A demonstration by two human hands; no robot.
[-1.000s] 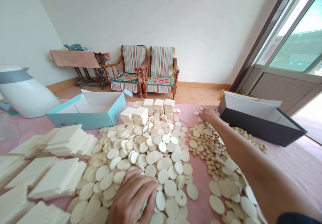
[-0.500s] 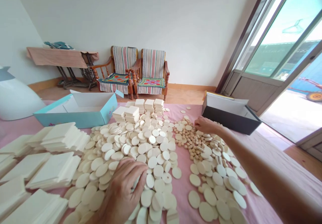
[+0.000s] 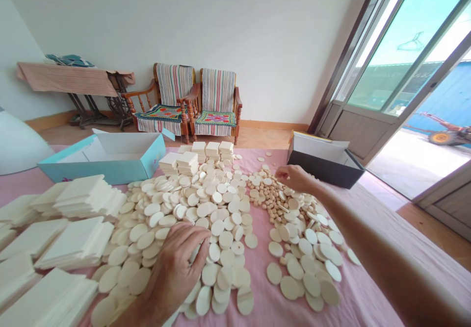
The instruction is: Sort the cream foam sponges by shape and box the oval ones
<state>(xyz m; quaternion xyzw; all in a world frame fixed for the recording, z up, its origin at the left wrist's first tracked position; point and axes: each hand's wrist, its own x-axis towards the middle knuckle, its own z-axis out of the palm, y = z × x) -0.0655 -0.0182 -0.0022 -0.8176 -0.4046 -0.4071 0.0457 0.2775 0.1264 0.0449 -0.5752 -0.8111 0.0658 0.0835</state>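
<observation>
My left hand (image 3: 180, 258) rests low over the large pile of round wooden discs (image 3: 202, 209), its fingers bent and the thumb near the index fingertip. Pale wood shows through the gap under the fingers, but whether it is gripped is hidden. Farther off, my right hand (image 3: 294, 177) reaches to the back of the right-hand heap, fingers curled together beside small round wooden beads (image 3: 270, 197). What its fingertips hold, if anything, is too small to make out. More wooden discs (image 3: 311, 283) lie loose below that forearm, toward the front.
Stacks of square wooden pieces (image 3: 73, 241) stand at left, with smaller square stacks (image 3: 187, 163) behind the discs. A light-blue box (image 3: 99, 170) and a black box (image 3: 327, 170) flank the pink cloth (image 3: 263, 248). Two wooden armchairs (image 3: 217, 101) stand by the wall.
The whole view has shifted, so most things appear farther left. My right hand stays by the beads with its fingers curled, and my left hand keeps its place over the discs.
</observation>
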